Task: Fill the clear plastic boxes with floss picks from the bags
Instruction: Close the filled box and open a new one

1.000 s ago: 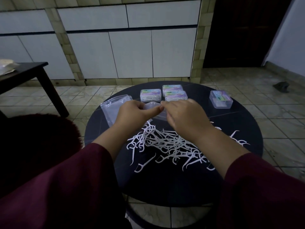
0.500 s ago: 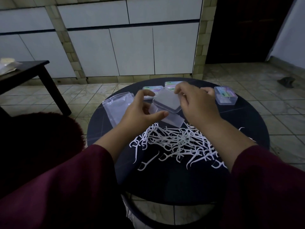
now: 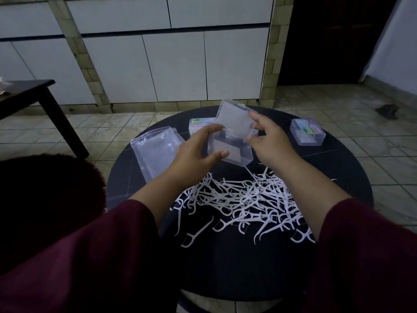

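Two dark red sleeves (image 3: 94, 256) reach out over a round black desk (image 3: 237, 274). On the desk, near the person, lies a messy pile of white picks (image 3: 243, 204), spread between the two arms.

Just past the pile, both hands hold one clear box (image 3: 228, 147) up above the desk. The left hand (image 3: 194, 152) grips the bottom part of the box, with the thumb on its front and the fingers curled over its top edge. The right hand (image 3: 268, 141) pinches the right side of the box, near where the lid (image 3: 234, 116) joins. The lid stands open and tilts up and away. The box looks empty, with the dark desk showing through it.

To the left of the left hand lie see-through bags (image 3: 155, 147), flat on the desk. Behind the held box sits a shut box with a colored label (image 3: 198, 123), partly hidden. Well off to the right sits another shut box (image 3: 308, 132) with colored things inside.

Past the desk is a tiled floor (image 3: 338, 105), then white cupboards (image 3: 176, 64). A dark side table (image 3: 29, 91) stands at the far left.
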